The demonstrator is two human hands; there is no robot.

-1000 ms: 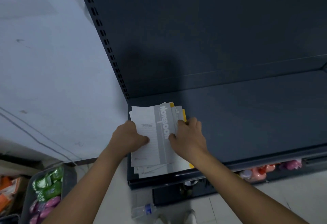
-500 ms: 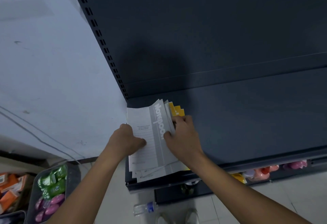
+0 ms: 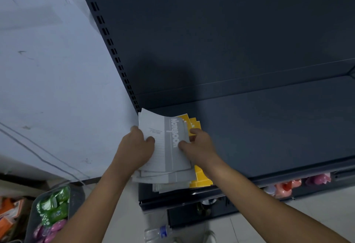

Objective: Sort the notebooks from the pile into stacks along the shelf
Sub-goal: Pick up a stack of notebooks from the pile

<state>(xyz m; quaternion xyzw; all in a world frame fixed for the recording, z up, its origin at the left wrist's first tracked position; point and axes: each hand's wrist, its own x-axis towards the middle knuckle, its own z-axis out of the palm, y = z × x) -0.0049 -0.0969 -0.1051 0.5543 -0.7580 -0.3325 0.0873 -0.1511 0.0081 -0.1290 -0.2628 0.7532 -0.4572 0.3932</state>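
A pile of notebooks lies at the left end of the dark shelf. On top are white and grey notebooks with "Notebook" printed on the cover; yellow notebooks show underneath at the right. My left hand grips the left edge of the upper grey notebooks, thumb on the cover. My right hand holds their right edge, thumb on top and fingers tucked under above the yellow ones. The upper grey notebooks are bent and raised off the pile.
The shelf's dark back panel rises behind, with a slotted upright at the left against a pale wall. A lower shelf holds pink items. On the floor stand a grey bin of green and pink packets and a water bottle.
Both hands have lifted the upper grey notebooks off the pile and slid them left, so more of the yellow notebooks now shows. My right fingers went under the right edge.
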